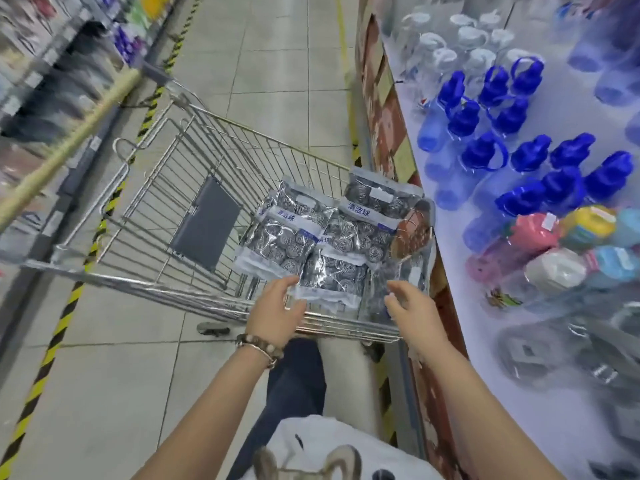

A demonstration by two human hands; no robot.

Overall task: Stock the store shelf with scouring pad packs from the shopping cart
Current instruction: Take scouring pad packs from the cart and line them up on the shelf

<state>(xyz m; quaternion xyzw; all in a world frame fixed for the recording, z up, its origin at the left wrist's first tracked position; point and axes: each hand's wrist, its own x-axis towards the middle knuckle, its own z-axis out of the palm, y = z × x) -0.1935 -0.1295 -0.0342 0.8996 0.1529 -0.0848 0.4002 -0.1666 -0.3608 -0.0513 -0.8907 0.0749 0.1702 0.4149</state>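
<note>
Several clear packs of steel scouring pads (332, 233) with blue-and-white labels lie in the near right corner of a wire shopping cart (194, 157). My left hand (277, 310) reaches over the cart's near rim, its fingers touching the lower edge of the nearest pack (332, 275). My right hand (410, 303) hovers over the right side of the pile, fingers apart, holding nothing. The store shelf (446, 188) runs along the right, its white surface beside the cart.
Blue-capped bottles (519, 140), clear jugs (460, 46) and coloured bottles (561, 244) crowd the right shelf. A grey child-seat flap (204, 226) hangs in the cart. Another shelf row (52, 98) lines the left. Yellow-black floor tape (59, 323) edges the tiled aisle.
</note>
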